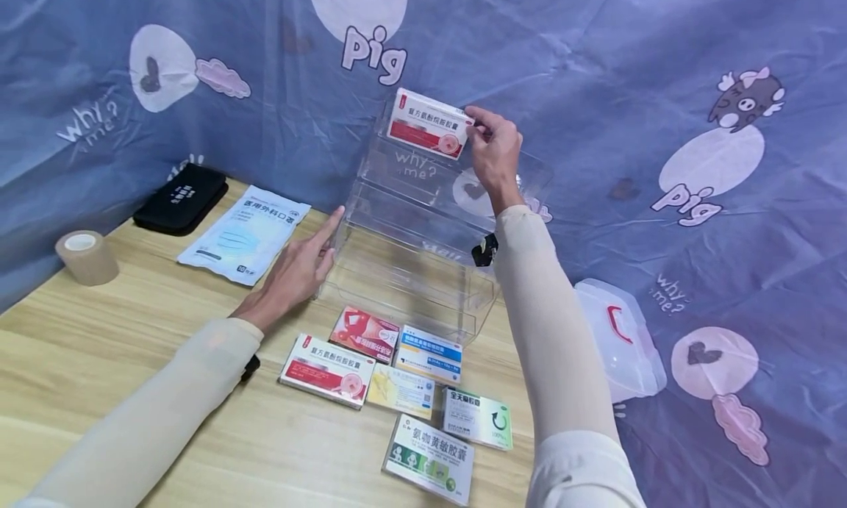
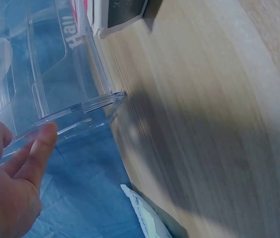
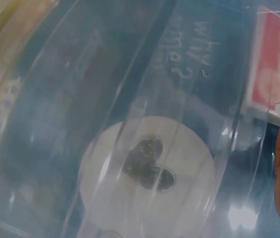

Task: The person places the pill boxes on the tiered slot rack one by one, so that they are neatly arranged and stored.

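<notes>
My right hand (image 1: 498, 151) pinches the right end of a red and white medicine box (image 1: 430, 126). That box stands at the top tier of a clear plastic tiered rack (image 1: 397, 265), its printed front toward me. In the right wrist view the fingers hold the edge of the box (image 3: 268, 74) above the see-through tiers. My left hand (image 1: 294, 276) has its fingers extended against the left side of the rack; the left wrist view shows fingertips at the clear side edge. A matching red and white box (image 1: 327, 370) lies on the table before the rack.
Beside it lie a red box (image 1: 365, 334), a blue and white box (image 1: 429, 354), a yellow box (image 1: 401, 391), a green and white box (image 1: 478, 418) and another (image 1: 430, 459). Left are a mask packet (image 1: 245, 234), black case (image 1: 181, 199) and tape roll (image 1: 87, 258); right, a white container (image 1: 618, 339).
</notes>
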`<state>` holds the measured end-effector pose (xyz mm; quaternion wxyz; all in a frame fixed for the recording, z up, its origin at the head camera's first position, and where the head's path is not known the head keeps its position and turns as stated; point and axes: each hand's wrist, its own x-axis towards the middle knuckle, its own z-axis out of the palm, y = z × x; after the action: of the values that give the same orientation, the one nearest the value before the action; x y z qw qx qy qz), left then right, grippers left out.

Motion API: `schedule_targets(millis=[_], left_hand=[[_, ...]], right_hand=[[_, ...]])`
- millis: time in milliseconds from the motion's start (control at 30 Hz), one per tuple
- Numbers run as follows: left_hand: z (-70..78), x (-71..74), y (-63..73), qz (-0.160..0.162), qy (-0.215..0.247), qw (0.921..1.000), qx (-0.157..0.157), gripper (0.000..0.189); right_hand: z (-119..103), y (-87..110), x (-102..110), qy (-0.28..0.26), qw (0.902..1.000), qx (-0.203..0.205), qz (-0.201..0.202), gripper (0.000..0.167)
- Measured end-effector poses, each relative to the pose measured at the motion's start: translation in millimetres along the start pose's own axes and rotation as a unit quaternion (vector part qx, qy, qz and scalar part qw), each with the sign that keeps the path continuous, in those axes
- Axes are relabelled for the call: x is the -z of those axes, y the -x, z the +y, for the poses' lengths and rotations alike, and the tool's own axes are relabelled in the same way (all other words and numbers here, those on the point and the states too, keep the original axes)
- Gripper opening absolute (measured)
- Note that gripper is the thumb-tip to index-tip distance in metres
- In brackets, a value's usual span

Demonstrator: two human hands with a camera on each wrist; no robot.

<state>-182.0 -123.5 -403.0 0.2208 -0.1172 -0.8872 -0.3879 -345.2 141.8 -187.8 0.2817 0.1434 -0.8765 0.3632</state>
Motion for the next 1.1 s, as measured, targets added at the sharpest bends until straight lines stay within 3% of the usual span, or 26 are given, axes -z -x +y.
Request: schedule_targets(millis=[200, 600, 800, 933, 1100], left_hand=[[-1.1, -1.0, 1.0, 0.001, -0.003, 1.0, 0.001, 0.079], [0.8, 0.3, 0.4, -0.006, 0.001, 0.9999, 0.013, 0.079], [1.8, -3.5, 0.1, -0.008, 0.001, 0.9999, 0.01, 0.079], [1.6, -4.4, -1.8, -0.007, 0.0, 1.0, 0.003, 0.078], [-0.5, 0.9, -2.3, -0.002, -0.002, 1.0, 0.008, 0.08]], right_hand=[[1, 1.0, 0, -0.01, 0.9999, -0.005, -0.007, 0.03], [-1, 3.4, -5, 0.006, 0.9995, 0.03, 0.001, 0.03], [4, 7.4, 2, -0.011, 0.9999, 0.002, -0.009, 0.035], [7, 17.9, 15, -0.048, 0.9988, -0.013, -0.005, 0.035], [11, 47.5, 39, -0.096, 0.9953, 0.011, -0.001, 0.033]])
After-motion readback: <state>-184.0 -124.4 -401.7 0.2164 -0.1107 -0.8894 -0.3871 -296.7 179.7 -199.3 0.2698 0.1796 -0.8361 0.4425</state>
